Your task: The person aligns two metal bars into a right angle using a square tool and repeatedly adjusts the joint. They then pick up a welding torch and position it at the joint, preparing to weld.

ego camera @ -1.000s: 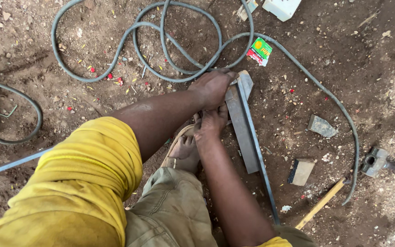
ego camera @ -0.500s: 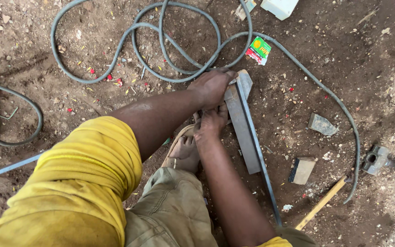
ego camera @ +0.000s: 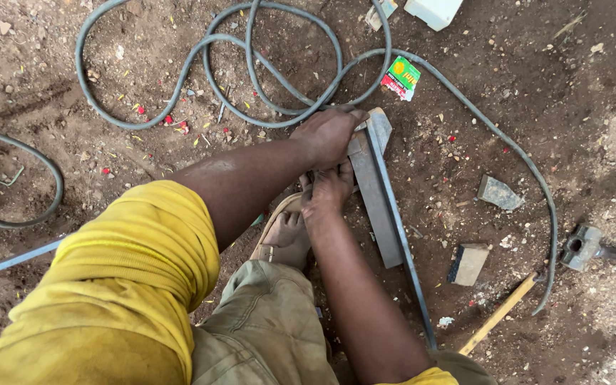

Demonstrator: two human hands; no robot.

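A long grey hose (ego camera: pixel 201 78) loops across the dirt ground (ego camera: pixel 536 85), its coils passing just above the hands. Below it, a grey metal bar (ego camera: pixel 378 207) lies flat on the ground, with a thin blue rod (ego camera: pixel 409 271) running along its right edge. The left hand (ego camera: pixel 329 132) presses down on the bar's upper end, fingers closed over it. The right hand (ego camera: pixel 328 191) sits just beneath, touching the bar's left side (whether its grip is clamped or only resting, I cannot tell). A sandalled foot (ego camera: pixel 285 239) is beside the right wrist. A hammer head (ego camera: pixel 582 247) lies well apart to the right, near a small wooden block (ego camera: pixel 469 264) and a red-and-green packet (ego camera: pixel 401 77).
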